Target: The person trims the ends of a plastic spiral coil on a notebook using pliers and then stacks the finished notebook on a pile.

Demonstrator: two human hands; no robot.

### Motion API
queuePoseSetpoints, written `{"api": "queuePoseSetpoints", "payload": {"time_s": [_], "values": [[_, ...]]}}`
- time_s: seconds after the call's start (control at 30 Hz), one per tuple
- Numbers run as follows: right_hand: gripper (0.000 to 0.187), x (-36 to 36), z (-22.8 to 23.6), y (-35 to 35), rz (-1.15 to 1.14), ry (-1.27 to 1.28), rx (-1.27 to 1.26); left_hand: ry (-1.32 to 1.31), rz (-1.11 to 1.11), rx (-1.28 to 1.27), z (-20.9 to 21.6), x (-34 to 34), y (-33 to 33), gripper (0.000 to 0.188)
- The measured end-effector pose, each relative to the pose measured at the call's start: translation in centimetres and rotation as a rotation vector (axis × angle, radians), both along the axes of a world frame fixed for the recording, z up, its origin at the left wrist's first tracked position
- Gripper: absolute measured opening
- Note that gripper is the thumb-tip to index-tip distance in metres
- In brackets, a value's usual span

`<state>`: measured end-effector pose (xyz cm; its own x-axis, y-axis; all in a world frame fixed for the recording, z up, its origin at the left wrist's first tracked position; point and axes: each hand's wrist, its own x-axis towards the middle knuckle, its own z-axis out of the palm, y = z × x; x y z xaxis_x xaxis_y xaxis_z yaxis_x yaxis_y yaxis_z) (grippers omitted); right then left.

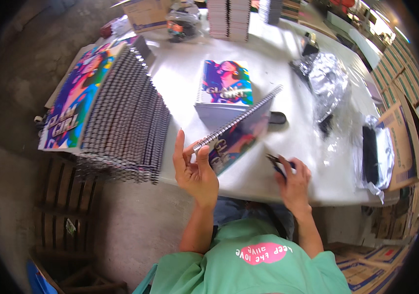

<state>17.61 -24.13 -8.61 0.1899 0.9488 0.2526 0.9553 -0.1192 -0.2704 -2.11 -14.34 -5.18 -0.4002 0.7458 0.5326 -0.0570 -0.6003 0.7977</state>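
My left hand (197,176) grips a spiral-bound notebook (241,139) at the near end of its coil, thumb on one side and fingers on the other. The notebook is tilted, coil edge up, its colourful cover toward me. In my right hand (296,188), low over the table's front edge, is a small pair of dark-handled pliers (277,165), jaws pointing up and left, apart from the notebook. Just behind the held notebook lies a short stack of matching notebooks (226,83). A long row of the same notebooks (126,117) stands packed at the left, coils facing right.
A dark oval object (278,117) lies on the white table (170,61). Clear plastic bags (327,81) cover the right side, near a black bundle in wrapping (369,154) and an open carton (405,142). Tall notebook stacks (229,19) and another carton (145,13) stand at the back.
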Motion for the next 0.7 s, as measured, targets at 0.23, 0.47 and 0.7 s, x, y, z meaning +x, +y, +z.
{"api": "queuePoseSetpoints", "payload": {"time_s": [0.23, 0.47, 0.7], "values": [[0.072, 1.3, 2.1, 1.9, 0.204, 0.609, 0.487, -0.296, -0.271, 0.070, 4.5, -0.5, -2.7, 0.046], [0.066, -2.6, 13.6, 11.7, 0.834, 1.765, 0.582, 0.383, 0.211, 0.583, 14.7, -7.3, -5.0, 0.026], [0.046, -9.0, 30.6, 28.6, 1.172, 1.616, 0.160, 0.297, 0.682, 0.395, 20.5, -18.3, -0.4, 0.048]]}}
